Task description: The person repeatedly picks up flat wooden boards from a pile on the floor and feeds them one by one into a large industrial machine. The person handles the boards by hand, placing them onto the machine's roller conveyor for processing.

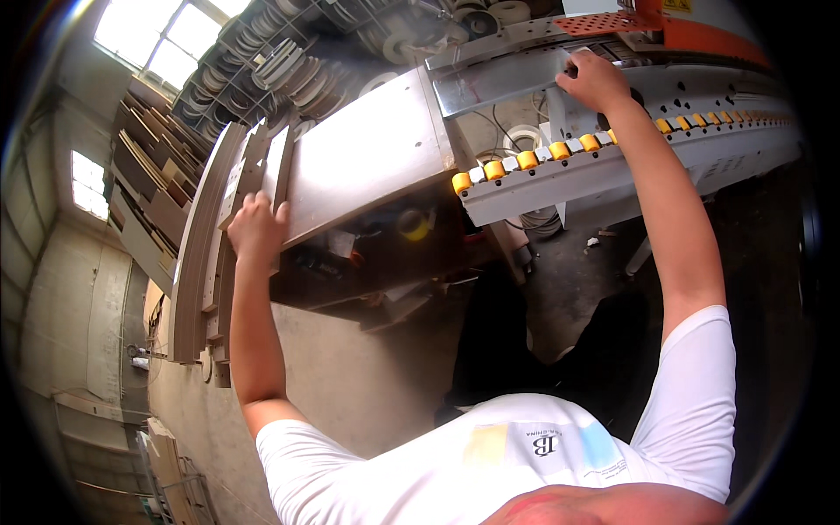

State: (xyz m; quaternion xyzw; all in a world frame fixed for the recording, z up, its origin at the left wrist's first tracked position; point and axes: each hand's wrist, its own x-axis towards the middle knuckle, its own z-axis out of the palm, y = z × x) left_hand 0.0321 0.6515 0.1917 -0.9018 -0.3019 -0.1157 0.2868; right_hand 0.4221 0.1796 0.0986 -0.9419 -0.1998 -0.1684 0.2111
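Observation:
My left hand (256,229) is at the left end of a light-topped workbench (367,144), beside a stack of narrow brown boards (203,241). Its thumb stands apart from the fingers, which lie against the nearest board strips. At the upper right, my right hand (600,83) is over the metal bed of a machine (503,83). Those fingers are curled closed near the bed's inner end, and whatever may be in them is hidden. Below the right forearm runs a grey rail with a row of yellow rollers (527,160).
Orange guards (709,39) cover the machine's far side. Rolls of edge banding (289,74) fill a wire rack behind the bench. Sheet boards (153,166) lean at the far left. Tools and a yellow roll (413,225) sit on the shelf under the bench. Cables hang beneath the rail.

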